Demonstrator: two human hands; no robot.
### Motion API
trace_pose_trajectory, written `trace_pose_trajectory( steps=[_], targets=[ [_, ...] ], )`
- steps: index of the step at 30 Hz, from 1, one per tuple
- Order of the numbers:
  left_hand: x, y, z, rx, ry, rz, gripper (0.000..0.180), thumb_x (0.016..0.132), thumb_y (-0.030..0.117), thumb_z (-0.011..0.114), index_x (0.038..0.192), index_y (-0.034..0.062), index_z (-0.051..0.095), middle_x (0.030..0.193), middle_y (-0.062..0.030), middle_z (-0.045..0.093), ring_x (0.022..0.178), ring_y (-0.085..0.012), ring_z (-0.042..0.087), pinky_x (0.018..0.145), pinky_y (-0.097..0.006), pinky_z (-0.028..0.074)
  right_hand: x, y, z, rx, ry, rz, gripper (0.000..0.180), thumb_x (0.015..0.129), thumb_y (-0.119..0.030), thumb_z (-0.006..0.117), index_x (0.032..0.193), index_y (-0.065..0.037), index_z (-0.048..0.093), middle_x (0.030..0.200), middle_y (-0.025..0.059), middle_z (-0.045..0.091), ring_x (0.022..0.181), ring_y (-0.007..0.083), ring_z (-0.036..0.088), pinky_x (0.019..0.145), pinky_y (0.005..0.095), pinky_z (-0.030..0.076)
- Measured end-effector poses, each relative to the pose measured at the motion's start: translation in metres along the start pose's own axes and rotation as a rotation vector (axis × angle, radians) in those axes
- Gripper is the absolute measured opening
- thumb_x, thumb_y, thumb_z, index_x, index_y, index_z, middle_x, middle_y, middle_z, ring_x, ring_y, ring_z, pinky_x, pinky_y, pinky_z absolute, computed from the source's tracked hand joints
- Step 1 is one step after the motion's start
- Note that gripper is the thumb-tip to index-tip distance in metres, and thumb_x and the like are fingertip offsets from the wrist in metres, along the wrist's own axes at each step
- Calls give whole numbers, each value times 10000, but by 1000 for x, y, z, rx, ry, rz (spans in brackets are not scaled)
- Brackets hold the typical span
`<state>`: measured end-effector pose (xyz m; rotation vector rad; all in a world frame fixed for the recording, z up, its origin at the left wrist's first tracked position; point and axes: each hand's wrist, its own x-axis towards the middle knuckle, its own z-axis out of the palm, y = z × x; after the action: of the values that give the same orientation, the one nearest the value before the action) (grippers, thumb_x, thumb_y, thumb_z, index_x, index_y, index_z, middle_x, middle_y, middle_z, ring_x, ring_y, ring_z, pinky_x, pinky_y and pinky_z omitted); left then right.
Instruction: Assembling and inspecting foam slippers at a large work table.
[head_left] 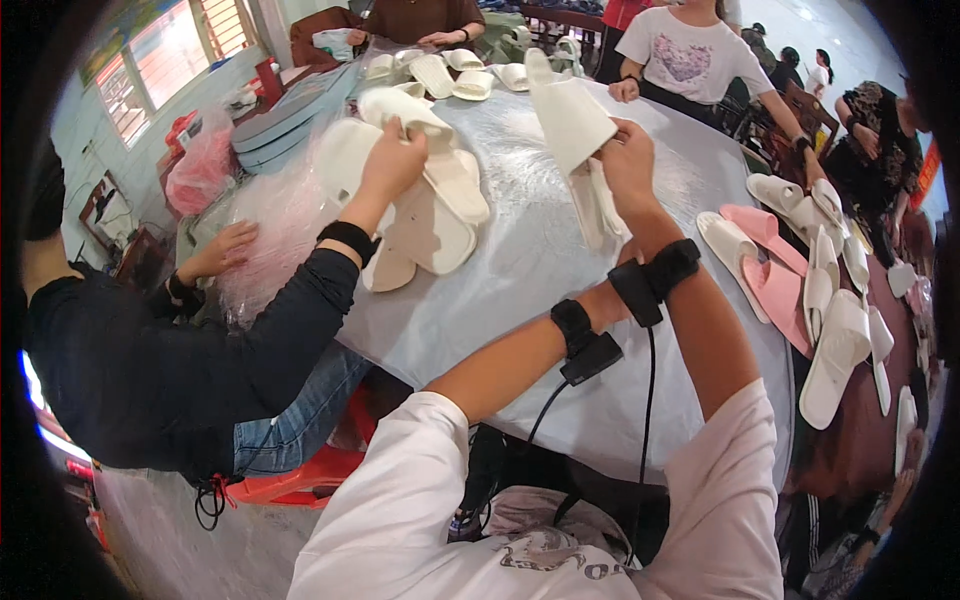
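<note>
My right hand (630, 165) is closed on a white slipper (570, 125), held up over the table with its toe end pointing up. Just below it, a second white slipper (593, 212) shows close to the same hand. My left forearm (510, 365) crosses behind the right wrist, so my left hand is mostly hidden and its fingers do not show. To the left lies a pile of white slippers (435, 235), where a co-worker's hand (395, 165) grips one of them.
A pale plastic sheet (480, 325) covers the table. White and pink slippers (775, 290) line the right side, and more white slippers (430, 75) lie at the far edge. Clear plastic wrap (270, 240) bunches by the co-worker. Other people stand across the table.
</note>
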<state>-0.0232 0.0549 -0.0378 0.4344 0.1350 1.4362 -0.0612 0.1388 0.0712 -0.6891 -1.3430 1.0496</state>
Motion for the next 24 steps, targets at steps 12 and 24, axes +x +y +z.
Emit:
trace_pose_trajectory(
  steps=[12, 24],
  targets=[
    [15, 15, -15, 130, -3, -130, 454, 1012, 496, 593, 880, 64, 644, 689, -57, 591, 592, -229, 573, 617, -435, 512, -38, 36, 100, -357, -273, -255, 244, 752, -93, 738, 964, 24, 758, 861, 153, 751, 719, 192, 726, 680, 335, 599],
    [-17, 18, 19, 341, 3, 95, 359, 1055, 410, 509, 1019, 71, 621, 740, -33, 517, 684, -186, 501, 719, -355, 431, -57, -75, -49, -656, -665, -480, 191, 869, -142, 709, 999, -2, 718, 977, 173, 736, 917, 326, 714, 823, 400, 566]
  ],
)
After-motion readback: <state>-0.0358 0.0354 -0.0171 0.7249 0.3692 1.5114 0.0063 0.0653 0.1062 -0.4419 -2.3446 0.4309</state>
